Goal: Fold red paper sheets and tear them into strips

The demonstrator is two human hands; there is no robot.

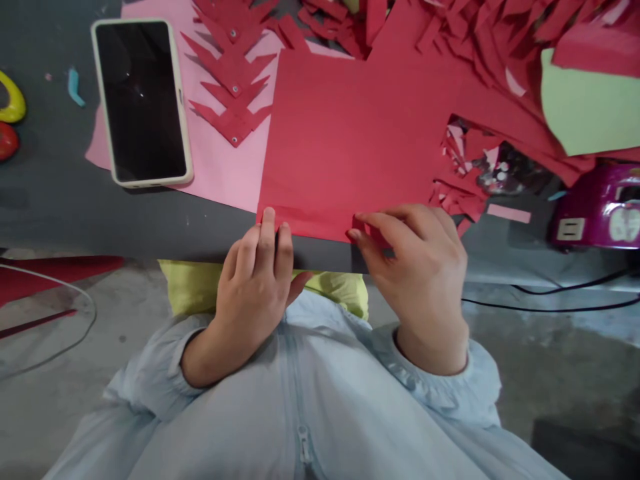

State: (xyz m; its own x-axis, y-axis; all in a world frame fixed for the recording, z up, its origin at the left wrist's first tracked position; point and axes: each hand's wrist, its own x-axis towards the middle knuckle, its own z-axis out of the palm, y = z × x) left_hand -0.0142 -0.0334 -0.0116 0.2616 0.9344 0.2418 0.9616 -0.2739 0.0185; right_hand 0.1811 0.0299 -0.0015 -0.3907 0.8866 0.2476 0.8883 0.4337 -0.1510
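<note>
A large sheet of red paper lies flat on the dark table, with a narrow strip turned up along its near edge. My left hand rests on the near left corner, its fingers stretched out and lying flat on that strip. At the right end of the same edge, my right hand pinches the red paper between thumb and fingertips. Left of the sheet, red cut-paper spiky shapes with small googly eyes lie on pink paper.
A phone lies face up on the left. Yellow and red scissor handles show at the left edge. Red paper scraps, a green paper piece and a purple device with black cables are on the right.
</note>
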